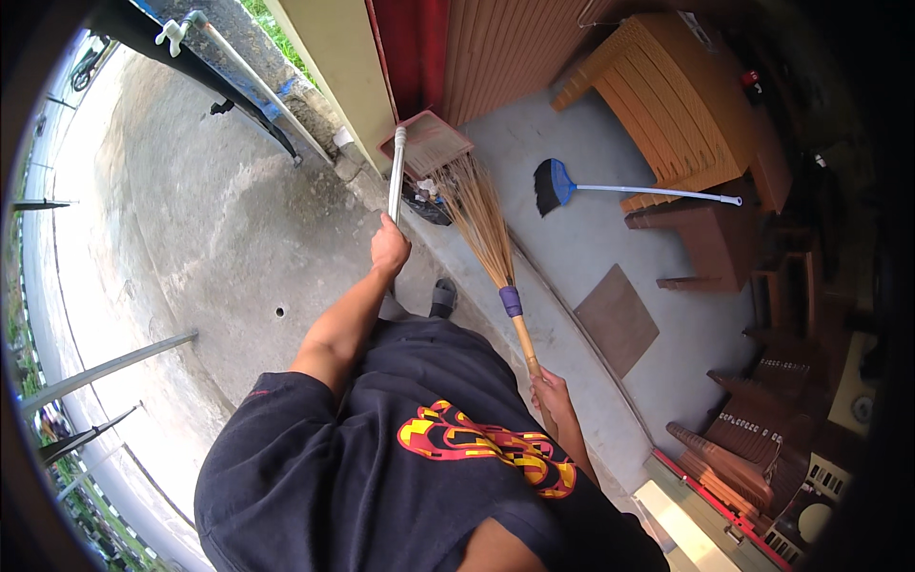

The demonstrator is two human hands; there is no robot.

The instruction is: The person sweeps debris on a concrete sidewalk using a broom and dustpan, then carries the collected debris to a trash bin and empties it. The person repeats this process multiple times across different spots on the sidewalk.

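Observation:
My left hand (pixel 390 246) is closed round the pale handle (pixel 396 176) of a long-handled dustpan. Its reddish pan (pixel 437 136) rests on the floor by the foot of the cream pillar. In my right hand (pixel 552 392) is the wooden handle of a stick broom (pixel 488 229), bound with a purple band. The broom's bristles fan out at the near edge of the pan. Small light-coloured litter and a dark crumpled piece (pixel 430 209), perhaps plastic, lie beside the bristle tips; the bristles partly cover them.
A blue broom (pixel 562 185) lies on the grey floor to the right, against stacked orange-brown plastic chairs (pixel 667 105). Brown furniture stands farther right. A low step edge (pixel 572 310) runs beside me. A pipe with a white tap (pixel 173 36) is at the upper left.

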